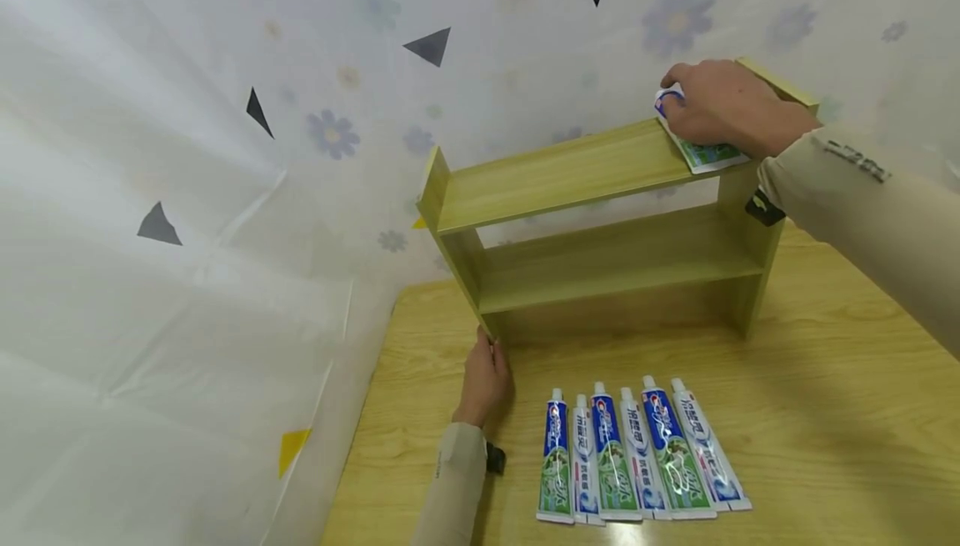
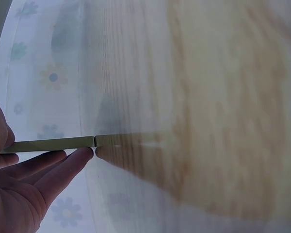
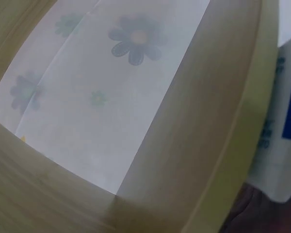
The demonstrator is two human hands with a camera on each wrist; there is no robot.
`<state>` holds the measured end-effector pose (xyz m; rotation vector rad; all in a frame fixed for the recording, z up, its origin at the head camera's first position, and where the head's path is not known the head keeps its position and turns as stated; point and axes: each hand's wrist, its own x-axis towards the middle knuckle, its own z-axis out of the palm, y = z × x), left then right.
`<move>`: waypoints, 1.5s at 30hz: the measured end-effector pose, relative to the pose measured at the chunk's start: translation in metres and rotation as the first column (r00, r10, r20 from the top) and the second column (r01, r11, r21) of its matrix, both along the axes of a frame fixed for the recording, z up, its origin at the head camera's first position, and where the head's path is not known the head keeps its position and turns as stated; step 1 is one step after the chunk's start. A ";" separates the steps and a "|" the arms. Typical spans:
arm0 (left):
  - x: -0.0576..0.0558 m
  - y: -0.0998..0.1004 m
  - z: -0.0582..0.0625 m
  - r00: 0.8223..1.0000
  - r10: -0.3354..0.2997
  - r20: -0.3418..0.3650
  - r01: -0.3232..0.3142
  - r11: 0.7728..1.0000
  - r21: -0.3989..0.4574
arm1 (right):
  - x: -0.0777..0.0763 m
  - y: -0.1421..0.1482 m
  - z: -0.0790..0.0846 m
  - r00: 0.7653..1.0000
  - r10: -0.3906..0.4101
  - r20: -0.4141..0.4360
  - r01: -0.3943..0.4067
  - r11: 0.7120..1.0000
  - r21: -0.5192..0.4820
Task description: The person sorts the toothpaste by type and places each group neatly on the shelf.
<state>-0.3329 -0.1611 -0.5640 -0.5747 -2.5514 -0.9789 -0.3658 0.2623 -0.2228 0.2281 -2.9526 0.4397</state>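
Note:
A small two-tier wooden shelf (image 1: 555, 171) stands on the table. At its top right end, my right hand (image 1: 727, 108) grips a blue, white and green toothpaste tube (image 1: 708, 156), which overlaps the top board with its flat end toward the front edge. The right wrist view catches part of that tube (image 3: 279, 155) beside the board's edge. Low on the shelf's left side, my left hand (image 1: 483, 379) holds the side panel. In the left wrist view the panel (image 2: 48, 145) passes between the thumb side and the fingers (image 2: 63, 179).
Several toothpaste tubes (image 1: 613, 463) lie side by side in front of the shelf, blue-green ones alternating with white ones, caps toward the shelf. Behind and to the left are walls (image 1: 525, 46) covered with a flowered sheet. The wooden table (image 1: 847, 346) extends to the right.

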 end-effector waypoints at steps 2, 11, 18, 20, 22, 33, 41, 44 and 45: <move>-0.002 -0.002 -0.003 0.999 -0.021 -0.033 0.022 1.000 0.013 | 0.002 -0.001 0.000 1.000 -0.004 -0.005 0.004 1.000 -0.021; -0.037 -0.017 -0.057 0.998 -0.025 -0.062 0.024 1.000 -0.016 | 0.017 -0.009 0.003 0.997 -0.030 -0.076 0.025 0.997 -0.067; -0.053 -0.020 -0.073 0.999 0.036 -0.006 -0.036 0.999 -0.041 | 0.046 -0.017 0.008 0.979 -0.058 -0.193 0.025 0.985 -0.171; -0.044 -0.017 -0.063 1.000 0.023 -0.002 -0.023 0.999 -0.042 | 0.055 -0.020 0.007 0.971 -0.064 -0.230 0.017 0.980 -0.200; -0.038 -0.017 -0.059 1.000 0.015 0.011 -0.015 1.000 -0.012 | 0.063 -0.025 0.004 0.965 -0.061 -0.257 0.003 0.975 -0.222; -0.042 -0.024 -0.069 0.998 0.027 -0.055 -0.027 1.000 0.001 | 0.088 -0.054 -0.009 0.902 0.000 -0.432 -0.110 0.967 -0.231; -0.032 -0.021 -0.059 0.999 0.016 -0.052 -0.017 1.000 -0.006 | 0.115 -0.066 -0.022 0.858 0.042 -0.512 -0.181 0.958 -0.223; -0.026 -0.021 -0.049 0.998 -0.013 -0.061 0.013 1.000 0.007 | 0.124 -0.070 -0.029 0.846 0.054 -0.531 -0.196 0.957 -0.216; -0.026 -0.022 -0.049 0.997 -0.014 -0.069 0.015 1.000 0.009 | 0.127 -0.071 -0.031 0.843 0.057 -0.534 -0.201 0.956 -0.215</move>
